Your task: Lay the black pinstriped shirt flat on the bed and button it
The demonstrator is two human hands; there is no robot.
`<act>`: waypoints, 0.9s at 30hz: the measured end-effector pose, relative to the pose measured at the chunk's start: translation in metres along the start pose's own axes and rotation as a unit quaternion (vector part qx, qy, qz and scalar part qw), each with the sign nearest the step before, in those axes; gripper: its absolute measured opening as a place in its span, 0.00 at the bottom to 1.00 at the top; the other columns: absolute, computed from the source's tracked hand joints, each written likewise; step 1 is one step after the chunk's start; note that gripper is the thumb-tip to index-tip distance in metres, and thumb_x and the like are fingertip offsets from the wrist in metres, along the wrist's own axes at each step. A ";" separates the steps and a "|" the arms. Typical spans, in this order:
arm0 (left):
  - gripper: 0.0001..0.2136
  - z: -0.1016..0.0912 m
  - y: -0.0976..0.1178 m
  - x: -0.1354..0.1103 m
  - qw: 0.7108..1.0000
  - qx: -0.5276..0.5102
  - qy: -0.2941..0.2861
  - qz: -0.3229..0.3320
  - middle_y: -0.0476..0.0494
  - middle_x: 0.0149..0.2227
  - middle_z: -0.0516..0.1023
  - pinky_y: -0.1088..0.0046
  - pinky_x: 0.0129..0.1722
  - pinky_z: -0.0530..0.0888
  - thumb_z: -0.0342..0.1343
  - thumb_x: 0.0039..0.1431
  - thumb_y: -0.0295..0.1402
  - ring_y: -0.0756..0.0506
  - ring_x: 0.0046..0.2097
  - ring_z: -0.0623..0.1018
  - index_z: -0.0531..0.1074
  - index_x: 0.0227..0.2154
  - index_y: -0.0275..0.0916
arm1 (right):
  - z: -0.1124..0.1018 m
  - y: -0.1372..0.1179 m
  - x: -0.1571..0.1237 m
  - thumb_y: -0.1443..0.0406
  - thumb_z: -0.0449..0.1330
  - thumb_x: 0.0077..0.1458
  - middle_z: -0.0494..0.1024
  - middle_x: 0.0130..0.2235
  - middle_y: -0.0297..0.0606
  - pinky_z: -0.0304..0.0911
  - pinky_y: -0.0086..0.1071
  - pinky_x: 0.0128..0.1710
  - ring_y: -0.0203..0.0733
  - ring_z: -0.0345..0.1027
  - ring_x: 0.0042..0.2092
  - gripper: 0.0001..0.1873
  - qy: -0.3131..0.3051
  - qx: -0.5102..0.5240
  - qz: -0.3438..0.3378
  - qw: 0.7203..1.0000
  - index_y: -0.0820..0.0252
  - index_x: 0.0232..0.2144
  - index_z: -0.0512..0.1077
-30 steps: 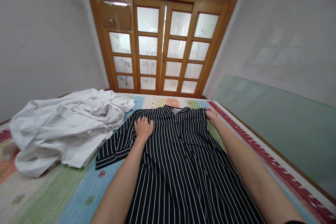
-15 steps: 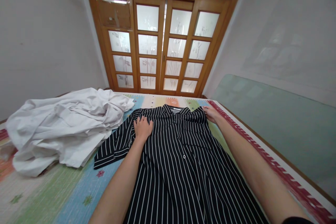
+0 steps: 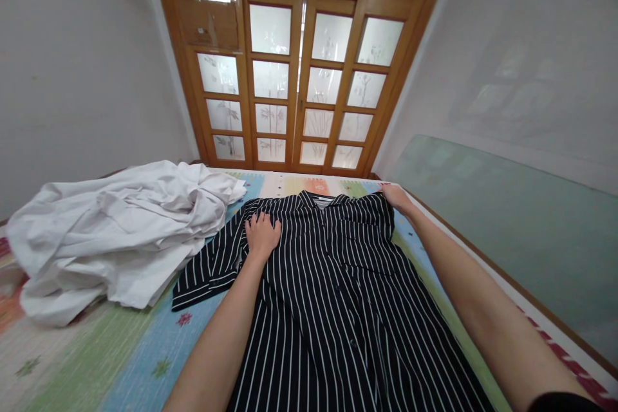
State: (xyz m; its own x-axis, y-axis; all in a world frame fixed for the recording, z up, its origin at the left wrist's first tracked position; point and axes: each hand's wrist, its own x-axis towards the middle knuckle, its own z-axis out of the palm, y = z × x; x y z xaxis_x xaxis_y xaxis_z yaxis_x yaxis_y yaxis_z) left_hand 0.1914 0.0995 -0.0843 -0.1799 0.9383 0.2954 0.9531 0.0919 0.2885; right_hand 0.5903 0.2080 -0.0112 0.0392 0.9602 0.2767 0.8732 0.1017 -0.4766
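Observation:
A black shirt with thin white stripes [image 3: 333,296] lies spread out, collar away from me, on a colourful striped mat [image 3: 116,354]. My left hand [image 3: 261,235] rests flat on the shirt's left shoulder, fingers apart, pressing the cloth down. My right hand [image 3: 396,197] is at the shirt's right shoulder edge, fingers closed on the fabric near the sleeve. The shirt's left short sleeve sticks out to the left on the mat.
A heap of crumpled white cloth [image 3: 116,232] lies on the mat to the left of the shirt. Wooden doors with frosted panes [image 3: 299,77] stand beyond the mat. A pale green panel [image 3: 506,219] lines the wall on the right.
My right hand has moved outward and away from me with the shirt's right shoulder, spreading that side wider. My left hand has stayed on the left shoulder.

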 end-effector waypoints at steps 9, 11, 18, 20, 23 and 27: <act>0.23 0.000 0.002 0.000 1.000 -0.002 0.002 -0.001 0.34 0.60 0.69 0.50 0.63 0.57 0.43 0.63 0.39 0.33 0.63 0.63 0.71 0.53 0.31 | -0.006 -0.007 -0.021 0.72 0.65 0.39 0.73 0.21 0.34 0.65 0.30 0.26 0.41 0.68 0.26 0.11 -0.086 0.136 0.053 0.986 0.65 0.30 0.76; 0.23 0.000 0.002 -0.001 1.000 -0.003 0.004 0.003 0.33 0.60 0.69 0.50 0.62 0.57 0.43 0.63 0.39 0.32 0.63 0.64 0.72 0.53 0.32 | -0.006 -0.011 -0.026 0.70 0.67 0.41 0.77 0.26 0.36 0.66 0.29 0.26 0.40 0.70 0.28 0.14 -0.093 0.193 0.046 0.976 0.64 0.35 0.75; 0.22 -0.005 0.005 -0.002 0.999 -0.013 0.017 0.038 0.29 0.60 0.68 0.46 0.63 0.53 0.43 0.63 0.34 0.31 0.64 0.61 0.68 0.55 0.30 | 0.005 -0.043 -0.034 0.70 0.67 0.46 0.81 0.34 0.37 0.69 0.32 0.37 0.42 0.74 0.35 0.12 -0.206 0.255 -0.017 0.945 0.61 0.35 0.73; 0.22 -0.008 0.015 -0.003 0.997 -0.022 0.010 0.079 0.32 0.63 0.65 0.50 0.65 0.52 0.43 0.63 0.33 0.34 0.66 0.58 0.65 0.58 0.31 | 0.011 -0.053 -0.036 0.71 0.65 0.46 0.81 0.36 0.37 0.69 0.34 0.43 0.44 0.75 0.39 0.11 -0.239 0.183 -0.062 0.952 0.60 0.36 0.74; 0.23 -0.006 0.045 -0.012 0.988 -0.045 -0.015 0.144 0.37 0.64 0.64 0.60 0.65 0.56 0.41 0.66 0.38 0.38 0.66 0.59 0.64 0.59 0.32 | 0.021 -0.064 -0.039 0.73 0.63 0.46 0.80 0.40 0.37 0.66 0.34 0.47 0.44 0.74 0.43 0.11 -0.261 0.128 -0.096 0.952 0.59 0.35 0.76; 0.27 0.008 0.083 -0.036 0.962 -0.066 -0.092 0.248 0.42 0.67 0.59 0.58 0.65 0.56 0.36 0.68 0.47 0.39 0.68 0.54 0.61 0.62 0.38 | 0.033 -0.067 -0.043 0.74 0.61 0.45 0.80 0.40 0.37 0.65 0.32 0.47 0.44 0.73 0.44 0.12 -0.267 0.082 -0.100 0.955 0.60 0.34 0.77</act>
State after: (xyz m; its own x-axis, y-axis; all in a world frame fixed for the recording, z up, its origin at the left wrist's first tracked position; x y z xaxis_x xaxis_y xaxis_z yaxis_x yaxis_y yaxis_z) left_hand 0.2793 0.0761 -0.0779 0.3471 0.8997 0.2649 0.8689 -0.4148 0.2703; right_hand 0.5140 0.1691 -0.0190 -0.4127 0.9083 -0.0681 0.7474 0.2950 -0.5953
